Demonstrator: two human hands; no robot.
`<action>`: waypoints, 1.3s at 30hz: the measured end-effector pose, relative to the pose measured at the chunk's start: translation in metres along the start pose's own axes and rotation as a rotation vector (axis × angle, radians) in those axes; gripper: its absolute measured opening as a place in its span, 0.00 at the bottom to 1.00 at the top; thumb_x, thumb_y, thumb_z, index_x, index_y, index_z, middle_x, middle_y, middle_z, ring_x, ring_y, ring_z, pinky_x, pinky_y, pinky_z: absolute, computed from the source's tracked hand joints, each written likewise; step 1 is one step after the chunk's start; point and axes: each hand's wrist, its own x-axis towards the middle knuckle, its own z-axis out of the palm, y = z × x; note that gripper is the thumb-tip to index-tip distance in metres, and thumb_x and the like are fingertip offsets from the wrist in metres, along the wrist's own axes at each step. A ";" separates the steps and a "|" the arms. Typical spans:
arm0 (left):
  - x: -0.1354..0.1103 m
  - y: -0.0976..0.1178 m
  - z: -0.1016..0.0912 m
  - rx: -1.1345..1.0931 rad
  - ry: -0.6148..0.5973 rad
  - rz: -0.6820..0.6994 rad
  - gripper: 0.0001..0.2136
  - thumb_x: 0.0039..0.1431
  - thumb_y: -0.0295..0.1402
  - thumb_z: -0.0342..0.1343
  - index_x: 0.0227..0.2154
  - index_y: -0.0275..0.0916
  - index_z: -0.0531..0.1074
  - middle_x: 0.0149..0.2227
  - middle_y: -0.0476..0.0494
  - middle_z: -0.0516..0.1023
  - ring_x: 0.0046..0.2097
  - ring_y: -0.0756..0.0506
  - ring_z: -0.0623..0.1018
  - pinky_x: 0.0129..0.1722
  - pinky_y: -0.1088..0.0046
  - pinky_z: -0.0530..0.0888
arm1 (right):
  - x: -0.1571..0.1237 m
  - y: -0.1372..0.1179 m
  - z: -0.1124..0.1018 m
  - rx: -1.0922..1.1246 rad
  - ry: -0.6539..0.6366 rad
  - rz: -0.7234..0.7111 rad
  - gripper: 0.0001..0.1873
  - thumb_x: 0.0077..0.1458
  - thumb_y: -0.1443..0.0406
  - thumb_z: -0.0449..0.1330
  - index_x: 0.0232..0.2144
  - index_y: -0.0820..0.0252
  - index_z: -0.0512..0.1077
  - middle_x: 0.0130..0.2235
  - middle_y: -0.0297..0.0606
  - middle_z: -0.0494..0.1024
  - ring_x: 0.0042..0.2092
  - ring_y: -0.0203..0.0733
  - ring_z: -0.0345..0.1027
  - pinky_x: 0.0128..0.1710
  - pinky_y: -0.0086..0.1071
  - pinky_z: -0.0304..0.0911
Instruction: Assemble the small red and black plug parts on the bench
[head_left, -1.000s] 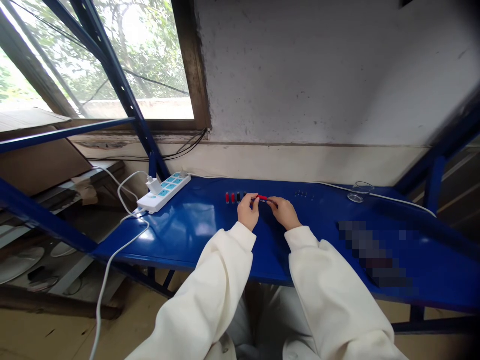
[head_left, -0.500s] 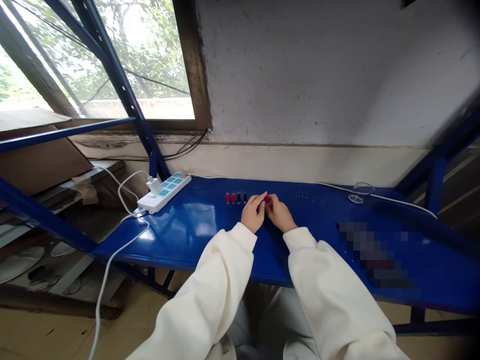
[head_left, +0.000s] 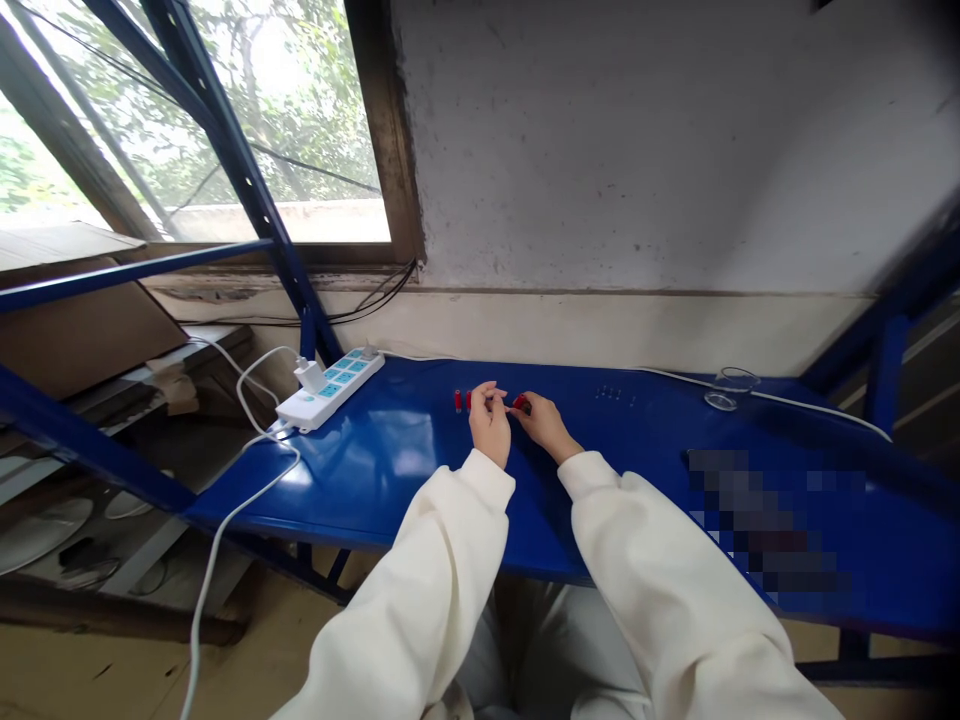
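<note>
Both of my hands rest on a blue metal shelf near its back edge. My left hand is curled, its fingertips at a short row of small red and black upright pieces, part of which it hides. My right hand sits close beside it, pinching a small red piece at the fingertips. White sleeves cover both arms.
A white power strip with blue sockets lies at the shelf's back left, with a white cable hanging off the edge. Several tiny dark pieces and a clear glass dish sit to the right. Blue rack struts cross the window.
The hands came together and shifted left toward the row of pieces. The long red piece between them a second ago now shows only as a small red bit at my right fingertips.
</note>
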 end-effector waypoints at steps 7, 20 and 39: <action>0.001 0.002 0.001 -0.114 0.067 -0.085 0.07 0.55 0.29 0.46 0.36 0.36 0.63 0.32 0.47 0.69 0.26 0.55 0.69 0.32 0.76 0.69 | 0.014 -0.004 0.012 -0.109 -0.087 0.033 0.07 0.49 0.62 0.56 0.30 0.60 0.70 0.31 0.39 0.76 0.33 0.39 0.68 0.30 0.27 0.55; 0.001 0.001 0.002 -0.116 0.079 -0.128 0.07 0.53 0.29 0.46 0.35 0.35 0.63 0.31 0.46 0.70 0.27 0.54 0.70 0.31 0.77 0.69 | 0.011 -0.007 0.010 -0.138 -0.116 0.076 0.11 0.49 0.59 0.57 0.32 0.59 0.72 0.30 0.37 0.75 0.32 0.38 0.67 0.28 0.27 0.53; -0.007 -0.007 0.002 0.483 -0.341 0.033 0.12 0.54 0.36 0.46 0.20 0.37 0.68 0.20 0.50 0.69 0.23 0.53 0.67 0.27 0.77 0.62 | -0.039 0.003 -0.033 -0.014 0.249 0.081 0.13 0.52 0.60 0.49 0.22 0.58 0.69 0.24 0.36 0.72 0.26 0.37 0.64 0.26 0.27 0.52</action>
